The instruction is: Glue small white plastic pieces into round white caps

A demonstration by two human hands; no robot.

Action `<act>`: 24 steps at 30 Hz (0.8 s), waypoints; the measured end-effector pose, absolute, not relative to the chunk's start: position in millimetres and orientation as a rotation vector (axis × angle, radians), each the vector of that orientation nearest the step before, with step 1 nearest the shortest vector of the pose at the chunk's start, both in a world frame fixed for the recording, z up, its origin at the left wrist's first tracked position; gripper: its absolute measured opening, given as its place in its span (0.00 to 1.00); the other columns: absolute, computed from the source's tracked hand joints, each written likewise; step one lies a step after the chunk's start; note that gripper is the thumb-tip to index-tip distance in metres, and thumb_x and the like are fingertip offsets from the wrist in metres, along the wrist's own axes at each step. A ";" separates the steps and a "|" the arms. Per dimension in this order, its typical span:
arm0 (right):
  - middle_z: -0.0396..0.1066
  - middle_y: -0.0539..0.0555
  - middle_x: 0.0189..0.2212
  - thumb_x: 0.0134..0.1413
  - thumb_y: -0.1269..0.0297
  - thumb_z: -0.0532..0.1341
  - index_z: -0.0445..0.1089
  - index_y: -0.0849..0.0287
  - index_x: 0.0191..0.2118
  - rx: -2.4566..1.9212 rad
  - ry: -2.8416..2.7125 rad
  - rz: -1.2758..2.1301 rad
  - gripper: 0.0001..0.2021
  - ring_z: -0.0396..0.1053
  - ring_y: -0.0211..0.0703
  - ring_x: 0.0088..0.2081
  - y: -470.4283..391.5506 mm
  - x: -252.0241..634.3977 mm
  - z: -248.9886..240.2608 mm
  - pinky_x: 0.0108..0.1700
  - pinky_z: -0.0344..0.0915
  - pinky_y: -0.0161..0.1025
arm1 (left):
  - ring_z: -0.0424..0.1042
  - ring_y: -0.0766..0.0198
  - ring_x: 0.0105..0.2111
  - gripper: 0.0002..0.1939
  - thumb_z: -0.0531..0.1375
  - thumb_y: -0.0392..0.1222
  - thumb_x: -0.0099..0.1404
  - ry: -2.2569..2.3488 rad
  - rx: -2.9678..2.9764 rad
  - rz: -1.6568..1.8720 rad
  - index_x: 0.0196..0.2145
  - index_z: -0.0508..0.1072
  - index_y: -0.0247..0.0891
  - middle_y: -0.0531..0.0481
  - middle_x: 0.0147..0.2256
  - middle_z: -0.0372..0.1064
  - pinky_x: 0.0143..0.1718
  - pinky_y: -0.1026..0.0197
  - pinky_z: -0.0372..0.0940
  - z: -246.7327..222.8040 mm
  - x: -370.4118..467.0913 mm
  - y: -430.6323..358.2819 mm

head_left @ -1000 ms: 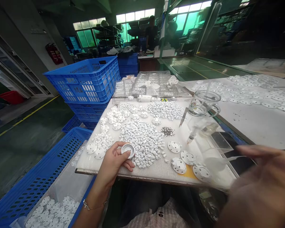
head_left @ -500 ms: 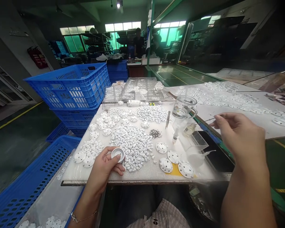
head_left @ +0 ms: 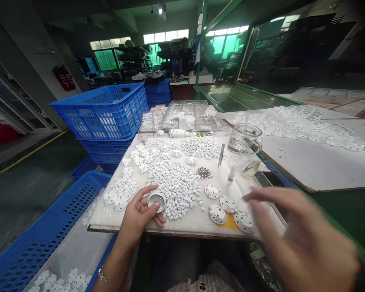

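Observation:
My left hand [head_left: 141,211] is closed on a small round white dish-shaped part [head_left: 156,202]. Its thumb lies in the hollow, and the hollow side faces up. Just beyond is a large heap of small white pieces [head_left: 173,186]. My right hand [head_left: 301,239] is smeared by motion at the table's right side, and whether its fingers hold anything cannot be made out. Near its fingertips are several white round discs with dark holes [head_left: 227,203], some over a yellow patch. A small glass bottle [head_left: 250,169] with a thin stick stands behind that hand.
Tweezers [head_left: 221,155], a glass mug [head_left: 245,140] and a small dark pile of tiny parts [head_left: 205,173] are on the white table. Stacked blue crates [head_left: 109,117] stand at left. A side table [head_left: 295,158] holds many white discs. People are in the background.
My right hand has come down and inward from beside the bottle, leaving the thin stick at the bottle. The dish-shaped part in my left hand has tilted slightly. The view has shifted.

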State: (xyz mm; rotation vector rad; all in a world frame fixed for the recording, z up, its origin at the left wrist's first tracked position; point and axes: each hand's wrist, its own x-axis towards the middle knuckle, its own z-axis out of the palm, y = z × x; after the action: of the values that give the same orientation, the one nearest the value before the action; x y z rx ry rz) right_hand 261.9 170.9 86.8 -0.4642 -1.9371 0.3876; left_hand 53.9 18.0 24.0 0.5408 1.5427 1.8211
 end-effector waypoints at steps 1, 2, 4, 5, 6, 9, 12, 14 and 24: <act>0.73 0.54 0.38 0.59 0.69 0.63 0.69 0.55 0.50 -0.342 -2.018 0.454 0.13 0.71 0.44 0.39 161.2 254.7 79.3 0.43 0.67 0.41 | 0.75 0.61 0.19 0.32 0.71 0.49 0.53 1.537 0.544 1.818 0.51 0.66 0.35 0.49 0.28 0.76 0.20 0.61 0.72 25.0 56.5 15.9; 0.72 0.54 0.37 0.61 0.70 0.62 0.68 0.56 0.51 -0.252 -2.096 0.508 0.13 0.70 0.43 0.38 152.8 247.0 70.9 0.41 0.68 0.40 | 0.75 0.61 0.20 0.29 0.71 0.49 0.53 1.536 0.550 1.809 0.49 0.67 0.36 0.49 0.29 0.77 0.21 0.61 0.72 25.7 59.7 13.4; 0.72 0.53 0.35 0.63 0.69 0.60 0.65 0.58 0.52 -0.166 -2.210 0.591 0.13 0.69 0.41 0.36 139.0 231.8 52.8 0.38 0.67 0.39 | 0.76 0.61 0.22 0.24 0.71 0.47 0.55 1.558 0.587 1.779 0.45 0.69 0.37 0.49 0.29 0.77 0.24 0.60 0.74 25.8 67.1 7.9; 0.71 0.53 0.34 0.63 0.68 0.60 0.64 0.59 0.52 -0.145 -2.243 0.615 0.13 0.69 0.41 0.35 133.1 225.5 44.1 0.36 0.67 0.39 | 0.77 0.61 0.23 0.21 0.70 0.46 0.56 1.578 0.625 1.754 0.44 0.71 0.37 0.49 0.29 0.77 0.27 0.61 0.74 25.4 71.0 5.0; 0.71 0.53 0.34 0.64 0.68 0.59 0.64 0.59 0.52 -0.131 -2.262 0.624 0.12 0.68 0.41 0.34 127.7 220.5 36.1 0.35 0.66 0.40 | 0.77 0.61 0.25 0.18 0.70 0.45 0.57 1.598 0.671 1.721 0.42 0.72 0.38 0.49 0.29 0.77 0.29 0.62 0.74 24.9 74.6 2.0; 0.70 0.51 0.31 0.64 0.72 0.58 0.65 0.58 0.48 -0.133 -2.248 0.657 0.09 0.67 0.41 0.31 115.8 214.5 19.0 0.33 0.64 0.40 | 0.78 0.62 0.30 0.11 0.68 0.42 0.60 1.625 0.777 1.615 0.41 0.75 0.40 0.49 0.32 0.78 0.34 0.63 0.73 24.2 82.1 -8.0; 0.69 0.51 0.31 0.63 0.76 0.56 0.65 0.57 0.46 -0.140 -2.219 0.769 0.09 0.67 0.40 0.32 113.7 217.3 12.5 0.34 0.64 0.38 | 0.77 0.60 0.35 0.14 0.68 0.42 0.61 1.480 0.753 1.546 0.45 0.75 0.41 0.46 0.37 0.77 0.40 0.60 0.72 24.5 85.1 -18.1; 0.70 0.51 0.33 0.63 0.76 0.56 0.65 0.57 0.48 -0.084 -2.235 0.811 0.11 0.68 0.39 0.34 116.7 219.1 11.8 0.36 0.65 0.38 | 0.76 0.57 0.39 0.19 0.69 0.45 0.60 1.310 0.701 1.541 0.48 0.75 0.41 0.44 0.39 0.76 0.42 0.57 0.71 23.0 87.8 -23.4; 0.72 0.55 0.37 0.61 0.73 0.59 0.64 0.60 0.54 0.067 -2.243 0.746 0.15 0.69 0.42 0.38 120.9 211.8 6.8 0.39 0.68 0.38 | 0.76 0.53 0.39 0.21 0.71 0.50 0.55 1.602 0.612 1.764 0.45 0.78 0.40 0.39 0.46 0.75 0.41 0.56 0.71 15.7 86.7 -44.6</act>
State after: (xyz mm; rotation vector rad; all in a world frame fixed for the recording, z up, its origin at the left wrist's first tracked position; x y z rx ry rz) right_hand 211.8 120.9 6.8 0.0666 -2.2430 0.7460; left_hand 86.7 -44.6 15.7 0.6122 1.6021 1.7640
